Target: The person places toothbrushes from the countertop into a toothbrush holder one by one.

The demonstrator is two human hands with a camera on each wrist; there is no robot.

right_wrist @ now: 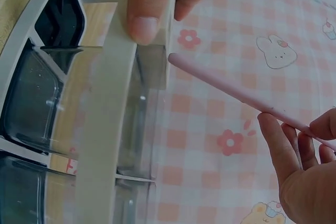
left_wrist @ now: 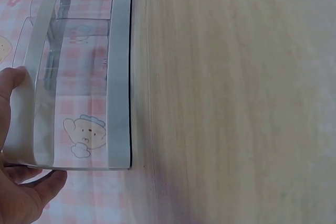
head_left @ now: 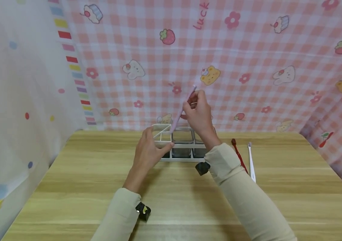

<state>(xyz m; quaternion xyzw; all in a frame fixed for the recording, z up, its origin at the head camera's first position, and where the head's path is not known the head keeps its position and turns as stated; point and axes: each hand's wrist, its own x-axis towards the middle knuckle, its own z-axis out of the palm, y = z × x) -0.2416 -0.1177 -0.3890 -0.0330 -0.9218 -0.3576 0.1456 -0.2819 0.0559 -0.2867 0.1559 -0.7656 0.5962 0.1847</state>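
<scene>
Pink checked cloth [head_left: 147, 40] hangs behind the counter [head_left: 92, 174]; my left hand [head_left: 149, 149] grips the left end of the white rack [head_left: 186, 146], my right hand [head_left: 199, 110] pinches the pink toothbrush [head_left: 179, 115], tilted, low end pointing left, near my left thumb

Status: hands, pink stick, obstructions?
Left hand gripping organizer. Right hand pinching pink stick, lower end near organizer's top edge. No obstruction visible; red toothbrush, white toothbrush lie aside.

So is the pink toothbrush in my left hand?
No, your right hand pinches the pink toothbrush while your left hand holds the rack.
</scene>
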